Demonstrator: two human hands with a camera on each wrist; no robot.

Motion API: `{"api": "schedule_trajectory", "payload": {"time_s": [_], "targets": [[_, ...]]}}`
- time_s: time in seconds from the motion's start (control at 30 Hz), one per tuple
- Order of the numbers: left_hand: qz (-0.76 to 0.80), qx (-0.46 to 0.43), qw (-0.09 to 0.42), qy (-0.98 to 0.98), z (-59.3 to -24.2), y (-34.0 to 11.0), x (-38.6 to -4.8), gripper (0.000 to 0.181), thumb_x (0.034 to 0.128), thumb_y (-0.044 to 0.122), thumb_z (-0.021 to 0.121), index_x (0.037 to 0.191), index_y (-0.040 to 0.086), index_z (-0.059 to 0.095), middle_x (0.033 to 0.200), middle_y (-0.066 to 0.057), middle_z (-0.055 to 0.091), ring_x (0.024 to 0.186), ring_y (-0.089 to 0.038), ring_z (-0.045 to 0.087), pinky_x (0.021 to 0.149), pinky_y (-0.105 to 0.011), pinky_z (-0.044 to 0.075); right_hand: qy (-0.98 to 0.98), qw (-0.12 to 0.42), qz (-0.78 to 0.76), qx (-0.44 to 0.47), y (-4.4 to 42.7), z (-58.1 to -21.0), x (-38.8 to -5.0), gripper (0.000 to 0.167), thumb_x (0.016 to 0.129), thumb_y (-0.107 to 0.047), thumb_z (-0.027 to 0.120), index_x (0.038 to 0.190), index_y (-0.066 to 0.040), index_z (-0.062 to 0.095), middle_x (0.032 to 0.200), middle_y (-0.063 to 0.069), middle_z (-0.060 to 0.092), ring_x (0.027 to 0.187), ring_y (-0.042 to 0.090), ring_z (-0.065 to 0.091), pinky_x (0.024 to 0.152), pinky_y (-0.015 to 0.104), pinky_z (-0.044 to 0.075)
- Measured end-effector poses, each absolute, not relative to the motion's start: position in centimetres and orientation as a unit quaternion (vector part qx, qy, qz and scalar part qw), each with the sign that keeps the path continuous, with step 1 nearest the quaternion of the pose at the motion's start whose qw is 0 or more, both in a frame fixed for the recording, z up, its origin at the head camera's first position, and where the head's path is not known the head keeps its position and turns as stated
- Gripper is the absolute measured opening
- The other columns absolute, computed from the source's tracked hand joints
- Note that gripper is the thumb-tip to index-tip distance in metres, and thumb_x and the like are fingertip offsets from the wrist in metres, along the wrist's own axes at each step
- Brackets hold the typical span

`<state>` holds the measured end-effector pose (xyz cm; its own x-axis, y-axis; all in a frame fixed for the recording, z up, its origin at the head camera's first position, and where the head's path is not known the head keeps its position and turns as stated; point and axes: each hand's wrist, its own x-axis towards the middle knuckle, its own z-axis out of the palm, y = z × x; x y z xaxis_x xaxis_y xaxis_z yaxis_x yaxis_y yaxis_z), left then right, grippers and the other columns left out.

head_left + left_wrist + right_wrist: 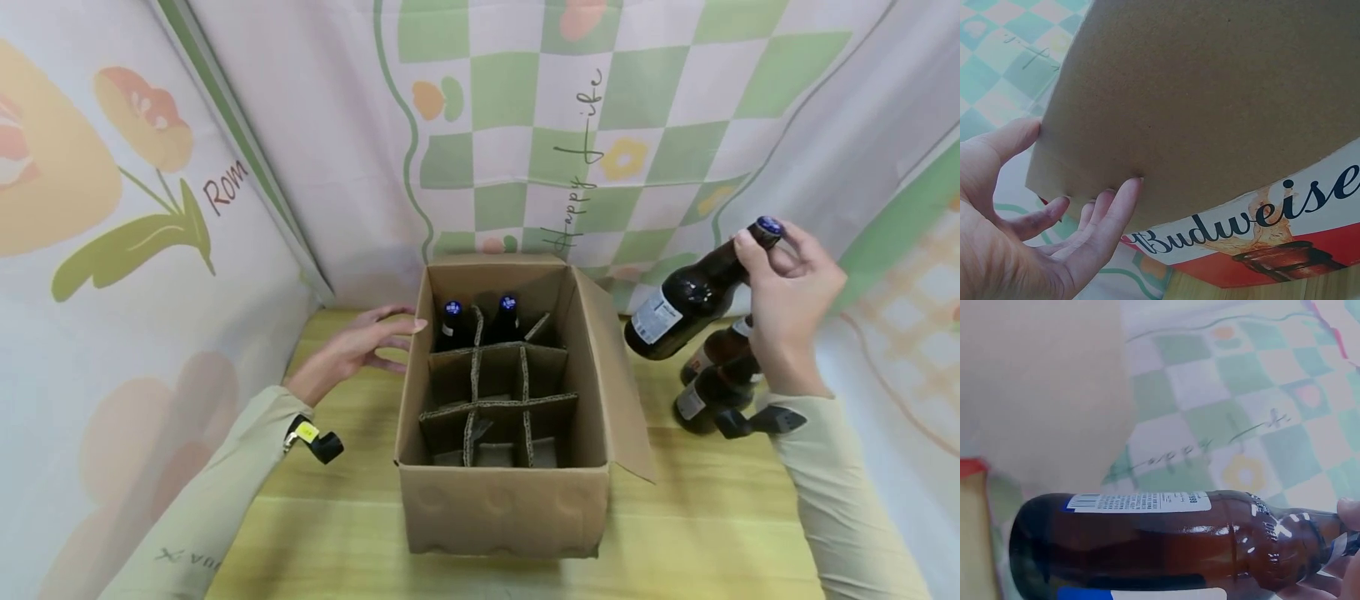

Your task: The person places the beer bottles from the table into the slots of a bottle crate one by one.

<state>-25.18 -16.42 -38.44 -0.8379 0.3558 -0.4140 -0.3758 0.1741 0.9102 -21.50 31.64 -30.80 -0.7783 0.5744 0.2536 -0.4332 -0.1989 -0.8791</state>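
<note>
A brown bottle (686,302) with a blue cap hangs tilted in the air right of the box, its neck gripped by the right hand (797,304). The right wrist view shows the same bottle (1147,544) lying across the picture, fingers at its neck. The cardboard box (502,508) has divided compartments; two capped bottles, one (452,321) at the back left and one (507,317) at the back middle, stand inside. The left hand (367,342) touches the box's left side, fingers extended; in the left wrist view the left hand (1054,219) rests its fingertips against the cardboard (1210,106).
Two more brown bottles, one (697,400) in front of the other (716,350), stand on the wooden table (337,500) below the right hand. The box's right flap (615,375) leans outward. A patterned curtain (510,150) hangs behind.
</note>
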Motion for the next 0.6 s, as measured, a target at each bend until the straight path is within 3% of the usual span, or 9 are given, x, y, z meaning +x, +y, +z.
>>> {"api": "schedule_trajectory", "payload": {"time_s": [0.13,0.4,0.6], "targets": [[0.643,-0.004,0.285,0.711,-38.5,-16.4,-25.2,0.076,0.0987,0.031,0.072,0.162,0.014,0.034,0.154,-0.02,0.05,0.135,-0.038,0.051,0.094,-0.047,0.064,-0.518,0.31,0.797,-0.025,31.3,-29.3,-20.8,0.05,0.077,0.007,0.088,0.124,0.007,0.071,0.105,0.017,0.079,0.092,0.024,0.078,0.083,0.031,0.063],[0.645,0.005,0.284,0.709,-38.3,-16.5,-25.2,0.076,0.0998,0.029,0.07,0.163,0.012,0.032,0.153,-0.02,0.051,0.133,-0.037,0.053,0.095,-0.049,0.064,-0.51,0.24,0.826,0.015,30.2,-26.7,-20.3,0.049,0.081,0.006,0.085,0.127,0.007,0.069,0.104,0.02,0.079,0.089,0.026,0.079,0.078,0.036,0.063],[0.646,-0.001,0.285,0.708,-38.5,-16.4,-25.2,0.077,0.0993,0.03,0.071,0.163,0.013,0.032,0.153,-0.019,0.051,0.134,-0.038,0.052,0.095,-0.048,0.064,-0.518,0.253,0.816,0.043,28.2,-26.1,-20.5,0.048,0.079,0.006,0.087,0.123,0.009,0.07,0.101,0.02,0.079,0.087,0.026,0.079,0.078,0.034,0.064]]}}
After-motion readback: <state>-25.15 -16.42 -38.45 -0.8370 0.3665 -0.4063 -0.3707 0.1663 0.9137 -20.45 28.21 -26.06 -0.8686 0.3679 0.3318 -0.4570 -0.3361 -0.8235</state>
